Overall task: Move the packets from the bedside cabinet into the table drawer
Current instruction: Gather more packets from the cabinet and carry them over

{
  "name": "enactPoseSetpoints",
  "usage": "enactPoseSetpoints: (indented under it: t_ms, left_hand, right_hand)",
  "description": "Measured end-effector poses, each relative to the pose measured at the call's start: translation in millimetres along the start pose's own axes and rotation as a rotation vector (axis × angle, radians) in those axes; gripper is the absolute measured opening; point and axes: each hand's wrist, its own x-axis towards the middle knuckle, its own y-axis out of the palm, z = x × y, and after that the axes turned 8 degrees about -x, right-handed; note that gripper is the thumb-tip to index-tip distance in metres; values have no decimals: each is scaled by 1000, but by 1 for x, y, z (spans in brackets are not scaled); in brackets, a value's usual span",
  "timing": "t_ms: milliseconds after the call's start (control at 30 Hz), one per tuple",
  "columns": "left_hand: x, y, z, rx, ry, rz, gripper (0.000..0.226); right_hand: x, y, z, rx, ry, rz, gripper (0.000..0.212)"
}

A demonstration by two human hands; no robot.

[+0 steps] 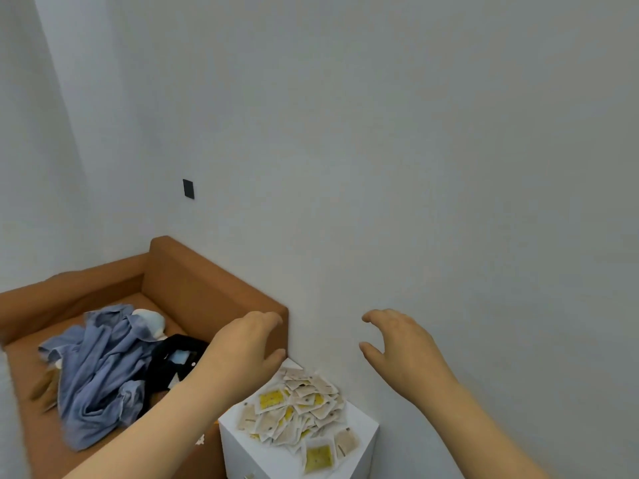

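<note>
Left hand [247, 344]: extended forward on a bare forearm from the lower left, held in the air above the far left corner of the bedside cabinet [242, 444]. Back of the hand turned up and to the left, palm toward the right. Fingers [273, 319] loosely curved, thumb set apart below them, gap moderately wide, holding nothing. No contact with the packets [297, 406].

Right hand [401, 344]: extended forward on a bare forearm from the lower right, raised in front of the white wall [449, 167], above and to the right of the pile. Palm turned left, facing the left hand. Fingers curved and spread, thumb well apart below, wide gap, holding nothing. No contact with the packets.

Packets: loose heap of small square sachets, beige and yellow, on the top of the bedside cabinet, covering most of it. Two sachets slightly apart from the heap at the near edge, one yellow [318, 456], one beige [345, 442]. Heap below and between the two hands.

Bedside cabinet: white, box-shaped, set against the wall, just beside a brown upholstered frame [207, 288] on its left.

On the brown seat surface: crumpled blue garment [100, 375], black garment [176, 357] beside it, partly behind the left forearm.

On the wall above: small black square plate [188, 189].
</note>
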Motion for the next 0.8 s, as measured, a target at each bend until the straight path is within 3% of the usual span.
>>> enactPoseSetpoints:
  t_ms: [400, 800]
  left_hand:
    - [141, 101, 108, -42, -77, 216, 47]
    - [280, 211, 227, -94, -42, 562, 39]
  right_hand:
    - [131, 131, -36, 23, 84, 233, 46]
    - [241, 261, -43, 35, 328, 509, 46]
